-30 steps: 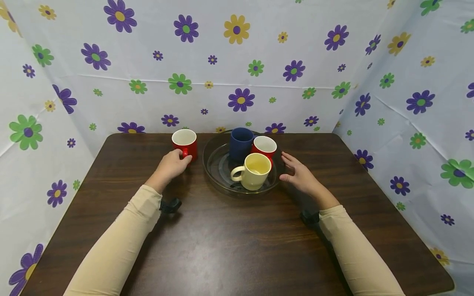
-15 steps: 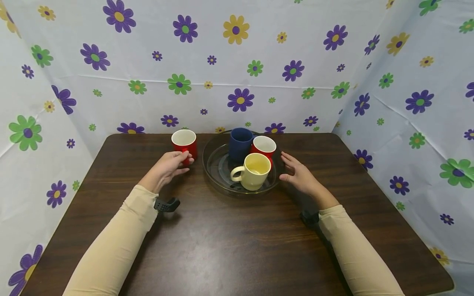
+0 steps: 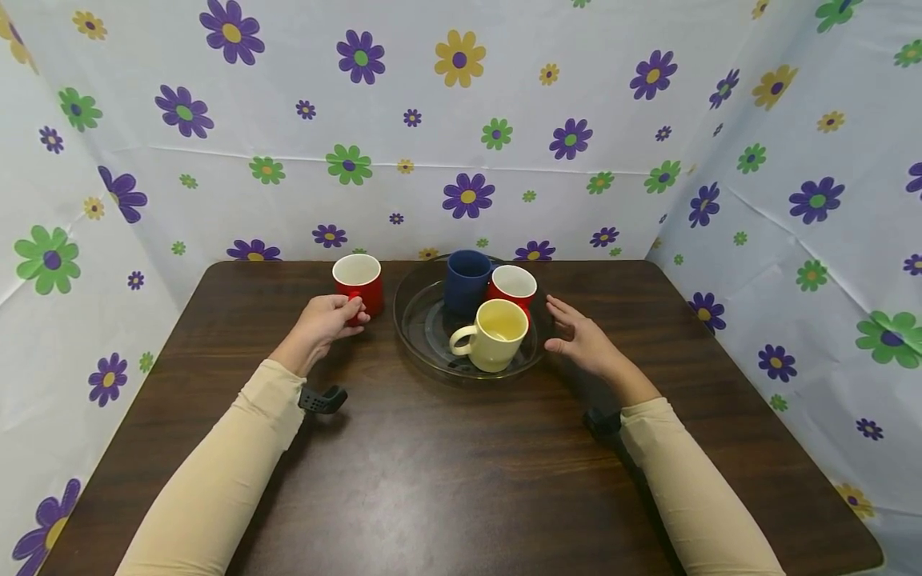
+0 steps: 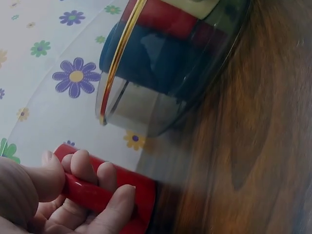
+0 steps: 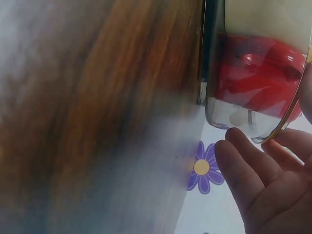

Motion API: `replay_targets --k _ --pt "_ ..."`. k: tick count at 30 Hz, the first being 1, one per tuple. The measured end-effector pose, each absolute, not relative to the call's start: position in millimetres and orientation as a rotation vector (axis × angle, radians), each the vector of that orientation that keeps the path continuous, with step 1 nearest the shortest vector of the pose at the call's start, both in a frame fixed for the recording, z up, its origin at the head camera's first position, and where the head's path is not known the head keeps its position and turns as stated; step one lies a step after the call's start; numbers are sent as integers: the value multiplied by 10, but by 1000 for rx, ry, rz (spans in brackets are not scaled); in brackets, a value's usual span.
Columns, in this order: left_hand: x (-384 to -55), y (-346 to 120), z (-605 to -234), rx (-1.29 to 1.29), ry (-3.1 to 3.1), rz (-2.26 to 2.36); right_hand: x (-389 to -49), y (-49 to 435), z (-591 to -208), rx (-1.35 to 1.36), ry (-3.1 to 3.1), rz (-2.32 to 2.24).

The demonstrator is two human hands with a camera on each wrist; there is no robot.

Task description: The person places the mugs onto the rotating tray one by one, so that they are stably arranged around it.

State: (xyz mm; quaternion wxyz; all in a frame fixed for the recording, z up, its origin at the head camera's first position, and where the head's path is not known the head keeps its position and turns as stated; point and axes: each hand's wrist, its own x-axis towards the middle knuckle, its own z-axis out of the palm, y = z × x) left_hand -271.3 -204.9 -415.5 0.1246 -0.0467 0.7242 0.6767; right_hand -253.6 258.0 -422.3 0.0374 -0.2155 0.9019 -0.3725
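- A shiny red mug with a round handle and a white inside (image 3: 370, 294) stands upright near the back of the table, left of the dish and apart from it.
- The left hand (image 3: 327, 326) holds this mug — its fingers are curled round the handle.
- The round, see-through dish with a gold rim (image 3: 430, 346) sits beside it on the table.
- Three mugs are in the dish: a dark blue mug (image 3: 466, 286) at the back, another red mug with a white inside (image 3: 515, 282) at the right, and a pale yellow mug (image 3: 499, 340) in front, its handle pointing left.
- The right hand (image 3: 589, 350) is at the dish's right side, thumb and fingers spread apart — I cannot tell if they touch it.
- Under everything is a dark brown wooden-looking table (image 3: 446, 472).
- Behind hangs a white cloth with purple, green and yellow flowers (image 3: 288, 72).
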Motion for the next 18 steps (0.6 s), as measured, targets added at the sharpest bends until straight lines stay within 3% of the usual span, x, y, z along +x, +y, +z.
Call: replay_targets --k 18 --pt "-2662 -2245 -4081 -229 2193 1962 -2585 2630 -4261 -670 2747 -1160"
